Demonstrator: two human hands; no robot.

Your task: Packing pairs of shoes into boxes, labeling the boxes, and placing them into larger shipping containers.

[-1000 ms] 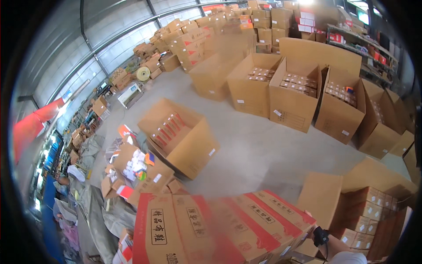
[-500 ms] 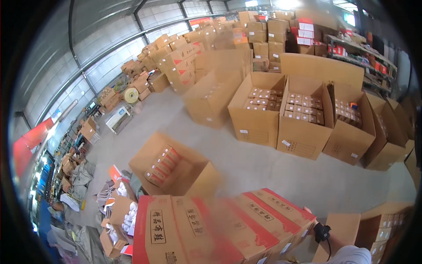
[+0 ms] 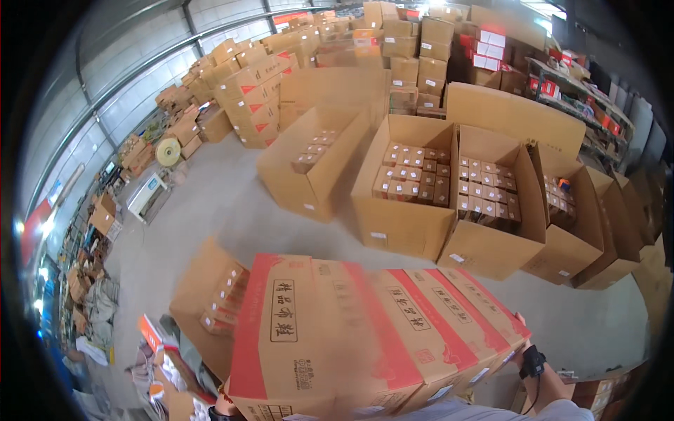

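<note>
A row of several brown-and-red cardboard shoe boxes [image 3: 288, 351] spans the lower middle, pressed side by side. At the row's right end my right hand [image 3: 520, 351] grips the last box; a black device is strapped to that wrist. My left hand [image 3: 223, 405] is at the left end by the lower edge, mostly hidden behind the boxes, with a beaded band at its wrist. The row is held up between both hands, above the floor. Left of it stands an open carton [image 3: 193, 295] with similar boxes inside, partly covered by the row.
Ahead, open cartons [image 3: 404, 224] filled with small boxes stand in a line toward the right. Another open carton [image 3: 288, 186] sits left of them. Stacked cartons [image 3: 253, 105] rise at the back. A shelf [image 3: 583, 105] stands far right. White items in a box [image 3: 175, 372] lie lower left.
The row of shoe boxes has risen in view and shifted slightly right. The view has turned, so the open carton at left is now further left and more covered. My left hand has come into view.
</note>
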